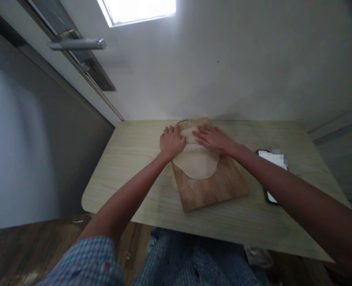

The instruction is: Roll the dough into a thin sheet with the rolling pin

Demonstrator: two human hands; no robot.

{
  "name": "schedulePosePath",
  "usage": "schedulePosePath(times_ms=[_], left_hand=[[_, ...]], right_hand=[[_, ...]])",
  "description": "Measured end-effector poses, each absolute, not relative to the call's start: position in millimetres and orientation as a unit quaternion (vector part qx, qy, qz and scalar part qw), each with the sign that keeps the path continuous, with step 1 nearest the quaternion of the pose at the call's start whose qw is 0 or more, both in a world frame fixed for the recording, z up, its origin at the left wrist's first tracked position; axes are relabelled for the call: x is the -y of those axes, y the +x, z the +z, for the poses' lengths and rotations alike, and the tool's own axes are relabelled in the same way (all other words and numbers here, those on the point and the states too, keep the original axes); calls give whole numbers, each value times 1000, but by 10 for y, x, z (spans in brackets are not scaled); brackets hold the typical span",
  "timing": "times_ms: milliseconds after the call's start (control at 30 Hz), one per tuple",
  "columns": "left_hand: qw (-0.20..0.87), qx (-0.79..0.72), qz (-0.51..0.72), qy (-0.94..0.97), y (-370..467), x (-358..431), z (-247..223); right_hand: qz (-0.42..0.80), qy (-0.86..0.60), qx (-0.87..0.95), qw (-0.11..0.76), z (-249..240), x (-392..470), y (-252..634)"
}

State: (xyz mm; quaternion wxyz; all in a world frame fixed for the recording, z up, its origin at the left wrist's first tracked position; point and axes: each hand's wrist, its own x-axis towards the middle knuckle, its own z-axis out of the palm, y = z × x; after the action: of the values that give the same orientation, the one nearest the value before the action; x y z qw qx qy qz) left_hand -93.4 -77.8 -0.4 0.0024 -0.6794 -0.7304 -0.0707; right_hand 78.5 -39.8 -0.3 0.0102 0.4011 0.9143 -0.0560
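Note:
A pale, flat sheet of dough (197,165) lies on a wooden cutting board (213,192), its rounded near edge hanging short of the board's front. Across its far part runs a paler raised band, which looks like a fold or roll; I cannot tell which. My left hand (172,142) is at the dough's left side, with bent fingers and the thumb pressed to it. On the far right part rests my right hand (213,139), palm down, its fingers stretched out and slightly apart over the dough. The fingers partly hide the dough's far edges.
The board sits on a light wood-grain table (116,159) against a white door (223,79) with a metal handle (77,44). A phone (273,159) lies to the right, partly behind my right forearm. Below the table's front edge is a clear plastic container (258,257).

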Motion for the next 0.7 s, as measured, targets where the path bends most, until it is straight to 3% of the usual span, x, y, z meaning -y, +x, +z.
schedulePosePath(times_ms=[333, 700], left_hand=[[-10, 745, -80, -662, -972, 450, 53], [42, 726, -64, -684, -942, 668, -5]], right_hand=[[-76, 454, -888, 4, -6, 127, 724], [-85, 480, -873, 15, -2, 341, 745]])
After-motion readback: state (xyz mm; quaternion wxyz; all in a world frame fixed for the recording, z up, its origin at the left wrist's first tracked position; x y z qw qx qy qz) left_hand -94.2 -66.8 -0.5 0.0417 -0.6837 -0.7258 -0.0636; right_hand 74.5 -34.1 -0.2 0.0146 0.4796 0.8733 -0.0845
